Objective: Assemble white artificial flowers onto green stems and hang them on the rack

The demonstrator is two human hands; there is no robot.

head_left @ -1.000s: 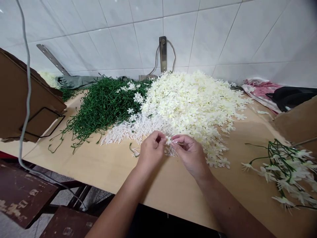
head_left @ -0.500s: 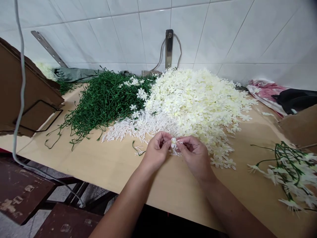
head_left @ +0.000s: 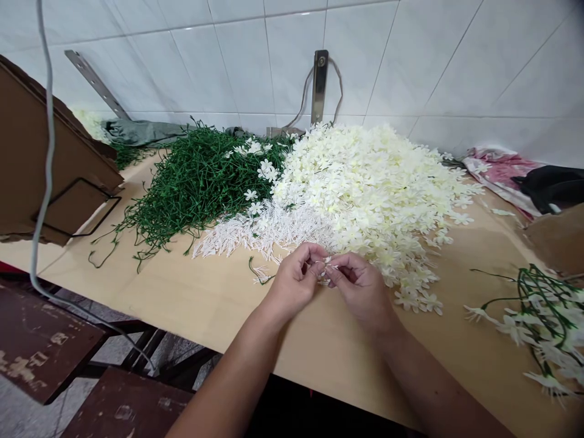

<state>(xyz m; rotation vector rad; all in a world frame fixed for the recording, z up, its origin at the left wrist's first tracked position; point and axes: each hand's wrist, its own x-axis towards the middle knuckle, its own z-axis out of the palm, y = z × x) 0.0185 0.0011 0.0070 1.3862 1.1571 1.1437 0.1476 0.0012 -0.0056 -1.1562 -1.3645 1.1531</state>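
Note:
Both hands meet above the front half of the table. Between my left hand and my right hand is a small white artificial flower, pinched by the fingertips of both and mostly covered by them. A thin white piece, like a stamen, shows at the right fingertips. Just beyond the hands lies a heap of white stamen pieces. Behind and to the right rises a large pile of cream-white flower heads. Green plastic stems are heaped at the left.
Assembled flowers on green stems lie at the right edge. A cardboard box stands at the left, with a grey cable hanging before it. Brown stools stand below the table. A pink-and-white cloth lies back right.
The hands have drawn slightly closer, and the flower has turned so that its face no longer shows plainly. The whole view has shifted a little, moving everything rightward.

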